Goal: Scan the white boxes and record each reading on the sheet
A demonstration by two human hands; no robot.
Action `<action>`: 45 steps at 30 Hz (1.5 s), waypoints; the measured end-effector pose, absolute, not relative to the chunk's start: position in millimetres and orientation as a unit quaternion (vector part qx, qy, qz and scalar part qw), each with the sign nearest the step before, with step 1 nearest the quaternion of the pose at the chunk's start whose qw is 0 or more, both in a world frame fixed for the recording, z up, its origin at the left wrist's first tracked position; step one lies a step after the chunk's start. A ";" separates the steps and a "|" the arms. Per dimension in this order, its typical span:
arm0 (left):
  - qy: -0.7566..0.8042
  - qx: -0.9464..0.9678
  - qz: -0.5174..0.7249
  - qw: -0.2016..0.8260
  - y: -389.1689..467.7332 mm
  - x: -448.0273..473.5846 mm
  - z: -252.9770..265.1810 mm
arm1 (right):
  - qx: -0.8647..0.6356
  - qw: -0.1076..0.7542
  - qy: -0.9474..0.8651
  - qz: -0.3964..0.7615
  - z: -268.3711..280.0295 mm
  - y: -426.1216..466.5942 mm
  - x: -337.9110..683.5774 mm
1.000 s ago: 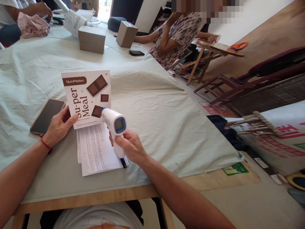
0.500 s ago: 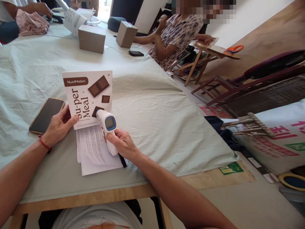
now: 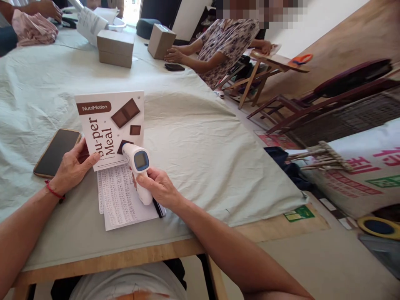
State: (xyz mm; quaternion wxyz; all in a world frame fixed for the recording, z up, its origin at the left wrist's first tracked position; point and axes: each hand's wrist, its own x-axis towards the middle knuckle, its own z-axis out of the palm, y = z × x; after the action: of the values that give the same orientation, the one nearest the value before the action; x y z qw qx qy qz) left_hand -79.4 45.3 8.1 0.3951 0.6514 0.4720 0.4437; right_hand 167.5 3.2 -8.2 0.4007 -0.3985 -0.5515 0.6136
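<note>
My left hand (image 3: 73, 162) grips the lower left edge of a white box (image 3: 103, 125) printed "NutriMotion Su-per Meal", its thumb on the front and the other fingers behind it. The box stands tilted above some handwritten sheets (image 3: 120, 200). In my right hand (image 3: 159, 185) is a white infrared thermometer (image 3: 137, 156) with a blue-rimmed screen, its nose at the box's lower front; I cannot tell whether they touch. The fingers wrap its handle. A black strip or pen (image 3: 158, 208) lies by the sheets. Left of the box rests a dark phone (image 3: 58, 152).
A pale cloth (image 3: 193, 166) covers the table. Toward the back are a brown carton (image 3: 115, 50), a smaller carton (image 3: 161, 41), a black phone (image 3: 174, 67) and a pink cloth (image 3: 33, 28). A person (image 3: 221, 46) sits at the far right side, hands near the smaller carton.
The seated person's raised hand has come down to the small carton. The whole view has shifted slightly. Both my hands keep their hold, with the thermometer still at the box.
</note>
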 end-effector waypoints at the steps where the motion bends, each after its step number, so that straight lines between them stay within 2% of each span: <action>1: 0.475 0.650 0.443 0.393 44.9 -79.2 8.6 | -0.390 0.403 -0.542 0.626 -7.1 2.8 167.6; 12: 0.505 0.646 0.435 0.373 45.6 -79.9 15.1 | -0.385 0.522 -0.485 0.586 4.6 2.3 178.7; 22: 0.525 0.626 0.436 0.377 46.7 -80.4 14.5 | -0.360 0.549 -0.480 0.582 7.1 3.3 186.6; 28: 0.458 0.616 0.505 0.395 49.7 -81.1 7.4 | -0.495 0.479 -0.573 0.445 12.5 15.4 202.8; 30: 0.441 0.616 0.533 0.377 52.7 -82.9 2.7 | -0.577 0.411 -0.601 0.371 13.0 21.9 210.1; 34: 0.407 0.627 0.581 0.321 60.6 -86.2 -6.0 | -0.696 0.217 -0.651 0.212 9.2 30.4 219.3; 37: 0.402 0.640 0.587 0.291 67.8 -88.0 -12.5 | -0.716 0.141 -0.672 0.127 3.2 30.5 220.3; 40: 0.440 0.644 0.565 0.271 75.4 -88.7 -19.4 | -0.710 0.133 -0.690 0.052 -0.1 26.6 219.1; 43: 0.462 0.649 0.539 0.274 80.8 -88.7 -24.9 | -0.670 0.188 -0.718 -0.017 1.1 19.9 215.5; 45: 0.462 0.647 0.535 0.286 80.9 -89.6 -26.3 | -0.635 0.216 -0.742 -0.004 1.3 14.1 210.6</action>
State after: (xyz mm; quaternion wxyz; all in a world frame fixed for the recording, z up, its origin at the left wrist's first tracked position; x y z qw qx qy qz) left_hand -89.6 80.9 -26.3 0.2856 0.6471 0.4620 0.5350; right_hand 210.6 14.1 1.3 0.2158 -0.6351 -0.7417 -0.0036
